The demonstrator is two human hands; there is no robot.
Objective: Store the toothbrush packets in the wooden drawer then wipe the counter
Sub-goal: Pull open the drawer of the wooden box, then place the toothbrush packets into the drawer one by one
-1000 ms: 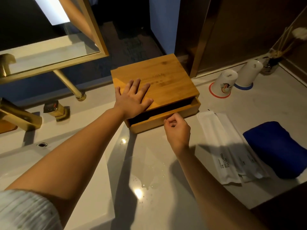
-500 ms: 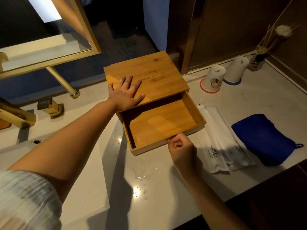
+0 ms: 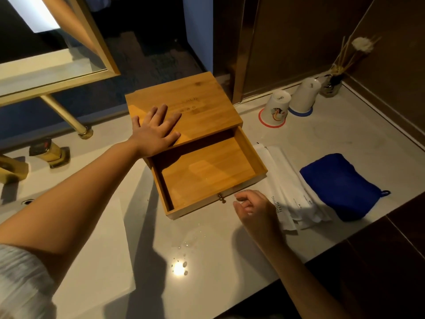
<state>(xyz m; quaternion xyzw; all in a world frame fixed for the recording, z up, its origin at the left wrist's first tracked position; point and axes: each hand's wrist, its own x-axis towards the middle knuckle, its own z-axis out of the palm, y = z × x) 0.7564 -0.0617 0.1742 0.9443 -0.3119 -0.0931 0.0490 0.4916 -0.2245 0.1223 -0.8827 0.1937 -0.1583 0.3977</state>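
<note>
A wooden box (image 3: 197, 104) stands on the pale counter (image 3: 207, 245), its drawer (image 3: 207, 171) pulled out and bare inside, with a small brass knob (image 3: 222, 199) on its front. My left hand (image 3: 156, 130) lies flat on the box's lid, fingers spread. My right hand (image 3: 255, 208) hovers just right of the knob, fingers loosely curled and holding nothing. White toothbrush packets (image 3: 292, 187) lie stacked on the counter right of the drawer. A folded blue cloth (image 3: 338, 185) rests beside them.
Two upturned white cups (image 3: 276, 109) and a reed diffuser (image 3: 333, 81) stand at the back right. A gold tap (image 3: 48, 150) and sink (image 3: 20, 203) are on the left, a gold-framed mirror (image 3: 92, 54) above. Water drops dot the counter near its front edge.
The drawer went from nearly shut to fully pulled out. My right hand has let go of the knob and shifted right toward the packets. My left hand stayed on the lid.
</note>
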